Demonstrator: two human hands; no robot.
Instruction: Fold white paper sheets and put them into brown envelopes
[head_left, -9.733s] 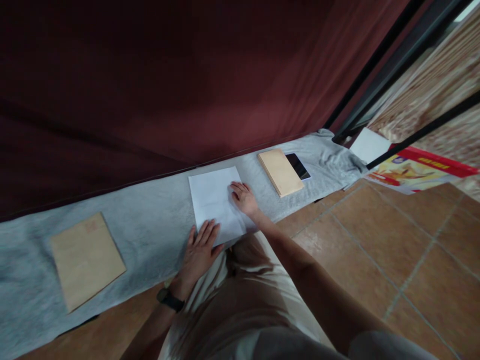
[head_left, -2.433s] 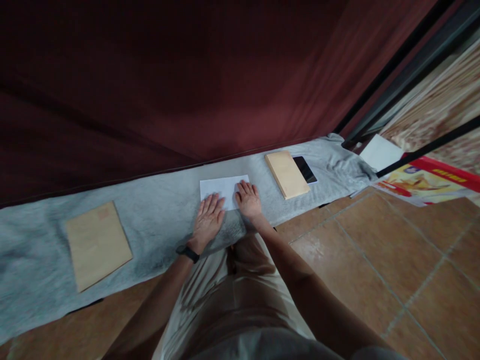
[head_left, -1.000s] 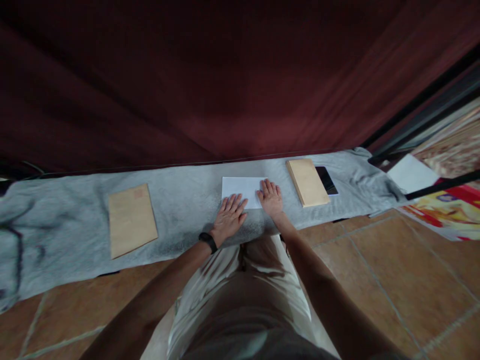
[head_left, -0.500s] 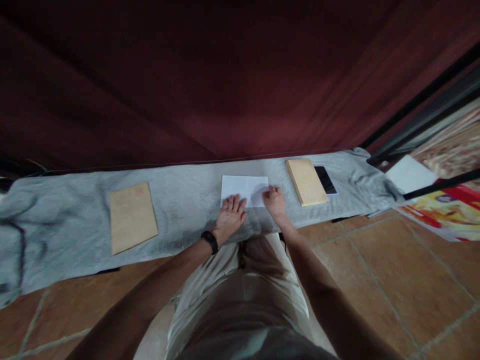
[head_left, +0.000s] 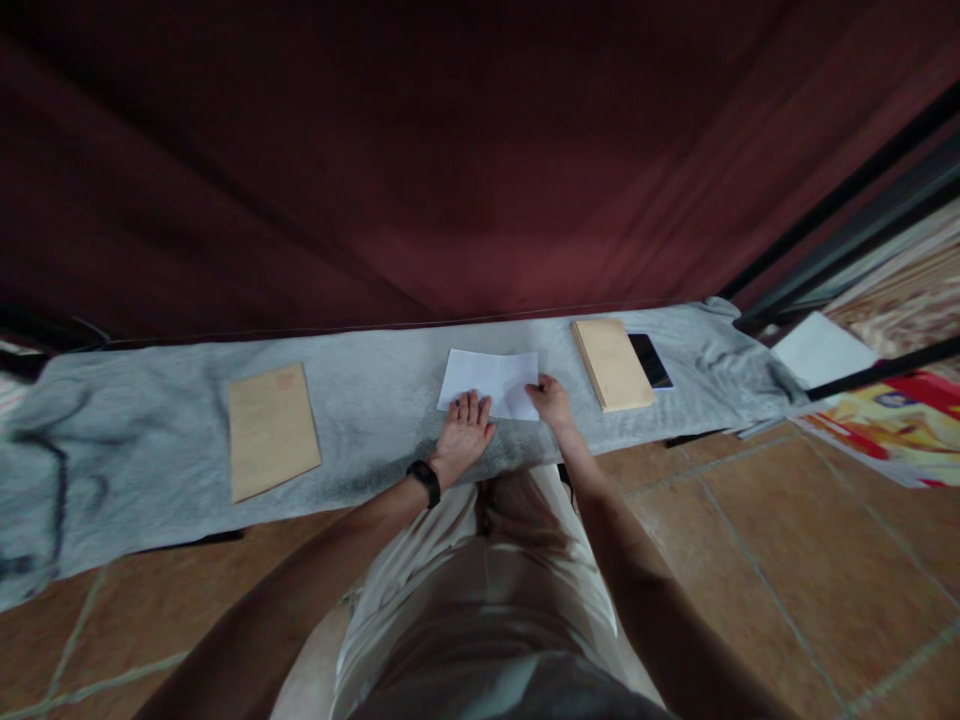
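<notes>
A white sheet of paper (head_left: 489, 372) lies in front of me on a grey cloth, with a slight bend near its middle. My left hand (head_left: 466, 430), wearing a black band on the wrist, rests flat on the sheet's near edge with the fingers stretched out. At the sheet's right edge my right hand (head_left: 551, 402) pinches the paper between thumb and fingers. Just right of that hand sits a stack of brown envelopes (head_left: 615, 365). Farther off to the left lies a single brown envelope (head_left: 274, 432) with a faint reddish mark in its upper corner.
The grey cloth (head_left: 375, 400) covers a long narrow surface against a dark red panel (head_left: 480, 200). A dark phone (head_left: 651, 360) lies partly behind the envelope stack. A white sheet-like object (head_left: 823, 350) and a colourful printed package (head_left: 900, 420) are at the far right, near black bars.
The paper's right part has lifted and skewed slightly, showing a bend where it lay flatter before. My right hand has turned a little at the edge; my left hand stays nearly in place.
</notes>
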